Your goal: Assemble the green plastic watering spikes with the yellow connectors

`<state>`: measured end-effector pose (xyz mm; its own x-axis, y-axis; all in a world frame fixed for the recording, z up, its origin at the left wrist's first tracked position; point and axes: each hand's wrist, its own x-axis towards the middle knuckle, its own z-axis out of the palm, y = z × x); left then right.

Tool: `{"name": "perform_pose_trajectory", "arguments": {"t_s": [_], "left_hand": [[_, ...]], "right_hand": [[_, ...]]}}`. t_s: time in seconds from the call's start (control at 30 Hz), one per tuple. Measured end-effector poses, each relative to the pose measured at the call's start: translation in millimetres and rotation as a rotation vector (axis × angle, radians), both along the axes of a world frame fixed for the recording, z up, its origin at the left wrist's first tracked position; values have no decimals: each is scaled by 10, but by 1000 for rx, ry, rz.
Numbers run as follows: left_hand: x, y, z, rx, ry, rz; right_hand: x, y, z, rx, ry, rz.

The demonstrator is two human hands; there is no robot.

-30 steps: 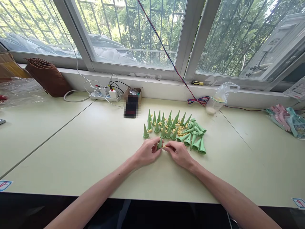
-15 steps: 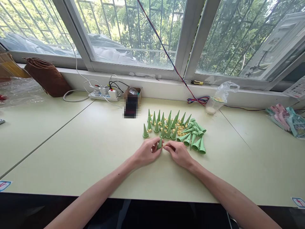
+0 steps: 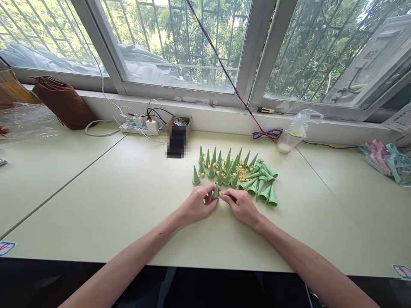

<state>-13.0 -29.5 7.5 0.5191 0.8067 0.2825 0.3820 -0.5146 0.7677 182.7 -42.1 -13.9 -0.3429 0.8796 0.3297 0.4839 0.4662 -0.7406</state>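
Observation:
Upright between the thumb and fingers of my left hand (image 3: pixel 199 202) is a green plastic cone (image 3: pixel 215 192), its tip pointing up. Close beside the cone's right side, my right hand (image 3: pixel 239 206) pinches a small yellow plastic piece (image 3: pixel 221 195), partly covered by the fingertips. Whether that piece touches the cone I cannot tell. Just beyond my hands, several green cones stand upright (image 3: pixel 219 176), some with yellow pieces at their bases. Loose yellow pieces (image 3: pixel 243 174) lie among them. To the right, more green cones lie on their sides (image 3: pixel 262 184), several showing hollow open ends.
Along the back of the pale table (image 3: pixel 128 188) are a power strip (image 3: pixel 138 126), a small cardboard box (image 3: pixel 186 124), a coil of red and blue wire (image 3: pixel 268 135) and a plastic bag with a cup (image 3: pixel 289 139). A brown pouch (image 3: pixel 62 102) sits back left; pink and teal packaged items (image 3: pixel 385 160) lie right.
Both hands stay almost in place, the left still around the cone. The right fingertips with the yellow piece shift only very slightly; the whole view moves a touch.

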Motion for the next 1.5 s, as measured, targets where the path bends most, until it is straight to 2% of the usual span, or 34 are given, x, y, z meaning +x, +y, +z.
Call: {"name": "perform_pose_trajectory", "arguments": {"t_s": [0.63,0.9,1.23,1.5], "left_hand": [[8,-7,-39,5,-5,1],[13,25,-7,9,5,76],[-14,49,10,-35,-58,41],[-12,42,8,-57,-64,18]], "right_hand": [[-18,6,-2,11,-35,-24],[-23,-19,50,-52,51,-64],[14,22,17,102,-39,8],[28,30,-23,138,-131,39]]}}
